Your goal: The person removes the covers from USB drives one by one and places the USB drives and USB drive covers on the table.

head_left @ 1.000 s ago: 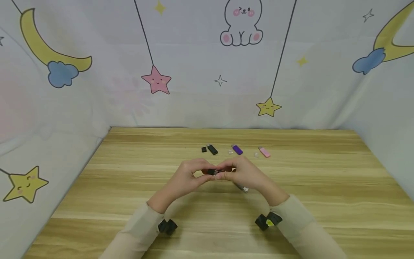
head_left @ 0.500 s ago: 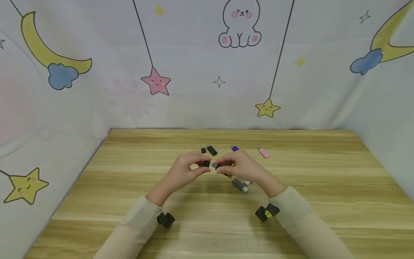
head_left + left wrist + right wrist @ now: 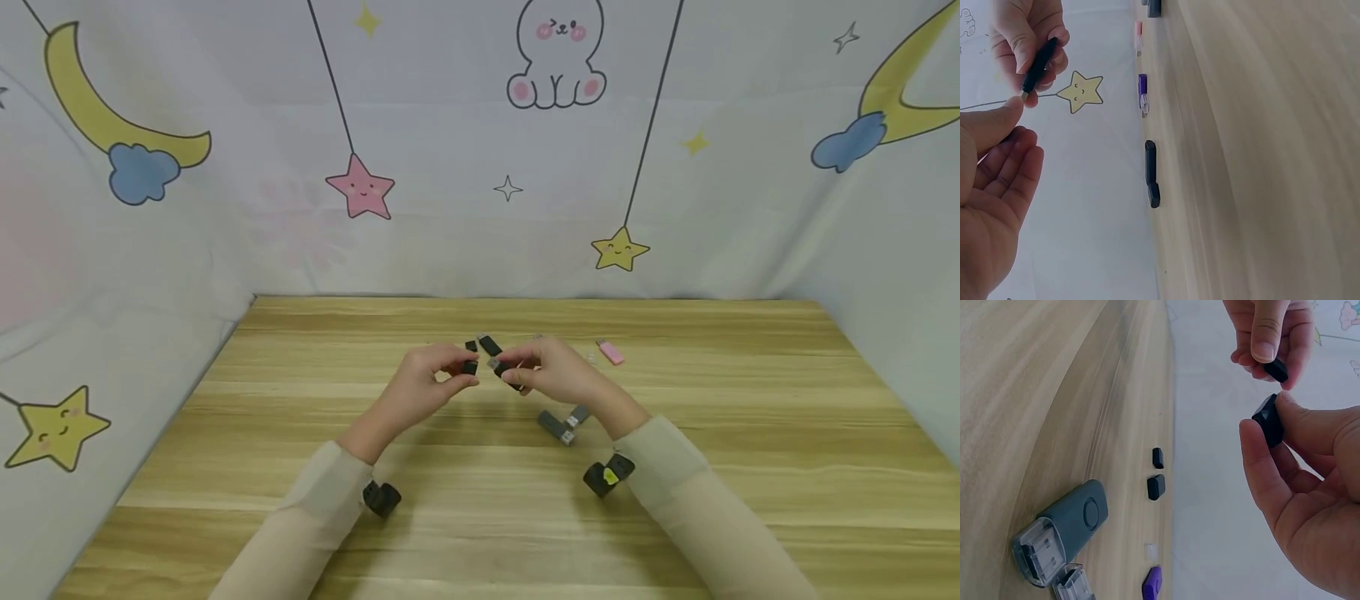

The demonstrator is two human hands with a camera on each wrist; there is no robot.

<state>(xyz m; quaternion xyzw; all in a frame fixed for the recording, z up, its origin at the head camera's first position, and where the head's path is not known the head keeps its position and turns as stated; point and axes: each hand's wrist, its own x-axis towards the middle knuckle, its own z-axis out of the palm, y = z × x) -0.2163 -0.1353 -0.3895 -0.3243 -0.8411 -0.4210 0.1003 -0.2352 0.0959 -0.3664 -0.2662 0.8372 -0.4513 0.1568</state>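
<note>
Over the wood table (image 3: 480, 517), L hand (image 3: 420, 385) pinches a black USB cap (image 3: 1277, 370), R hand (image 3: 561, 371) pinches a black USB stick (image 3: 1036, 70). Cap & stick are farther apart than a sec ago, so the metal plug (image 3: 494, 363) is bare now.

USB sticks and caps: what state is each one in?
Held black stick: uncapped, in right hand
Held black cap: off, in left hand
Black table stick: uncapped
Black table cap: off
Purple stick: uncapped
Purple stick's cap: off
Pink stick: uncapped
Pink stick's cap: off
Nearer grey stick: capped
Farther grey stick: capped
</note>
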